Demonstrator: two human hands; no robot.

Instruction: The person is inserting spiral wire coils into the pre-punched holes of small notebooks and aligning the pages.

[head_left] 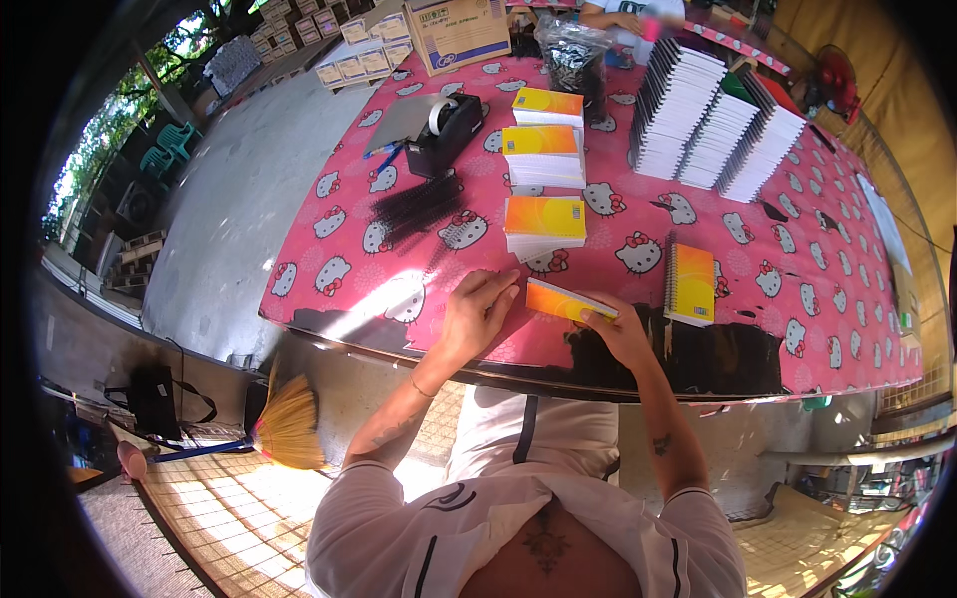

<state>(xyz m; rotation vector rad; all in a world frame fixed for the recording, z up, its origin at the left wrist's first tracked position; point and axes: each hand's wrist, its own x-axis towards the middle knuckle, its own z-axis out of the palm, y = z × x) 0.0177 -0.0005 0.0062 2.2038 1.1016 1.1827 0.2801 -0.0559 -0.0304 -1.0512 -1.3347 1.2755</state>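
My right hand (620,332) grips a small notebook (556,301) with an orange and yellow cover, tilted just above the table's near edge. Its thumb lies on the cover. My left hand (480,311) is just left of the notebook, fingers curled together; what they pinch, if anything, is too small to make out. Beyond my hands are stacks of similar orange and yellow pads (545,221). Dark spiral binding coils (417,206) lie in a loose heap to the left. To the right rests a spiral-bound notebook (691,284) with the same cover colours.
A pink patterned cloth, torn to black near me, covers the table (618,261). A black tape dispenser (446,137) stands at the far left, a bag of dark coils (578,70) and a cardboard box (459,35) behind. Tall notebook stacks (678,110) rise at right. Another person (633,15) sits across.
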